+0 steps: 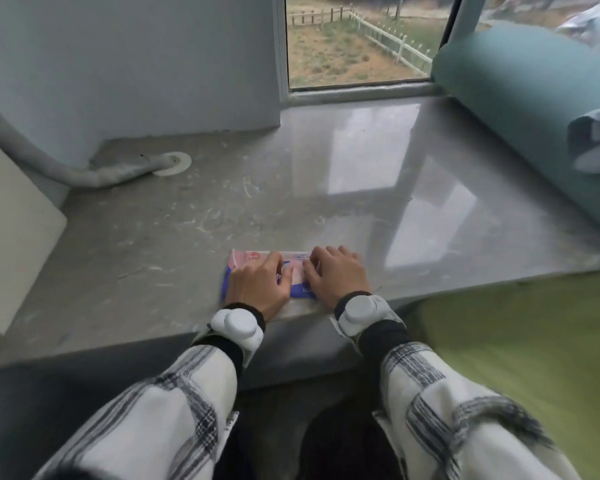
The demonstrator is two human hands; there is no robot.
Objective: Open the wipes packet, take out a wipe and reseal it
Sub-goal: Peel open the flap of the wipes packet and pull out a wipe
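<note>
A flat pink and blue wipes packet (pixel 253 260) lies near the front edge of a grey stone sill (pixel 222 202). My left hand (pixel 260 284) rests palm down on the packet's left half, thumb touching its top. My right hand (pixel 336 271) presses on the right half, fingers curled at the middle of the packet's top face. Both hands cover much of the packet, so the flap is hidden. No wipe is visible.
A grey hose (pixel 66 168) runs to a round floor fitting (pixel 172 162) at the back left. A teal rolled cushion (pixel 520 109) lies at the right under the window (pixel 357 39). Green bedding (pixel 534 341) is at the lower right, a white panel (pixel 11 244) at the left.
</note>
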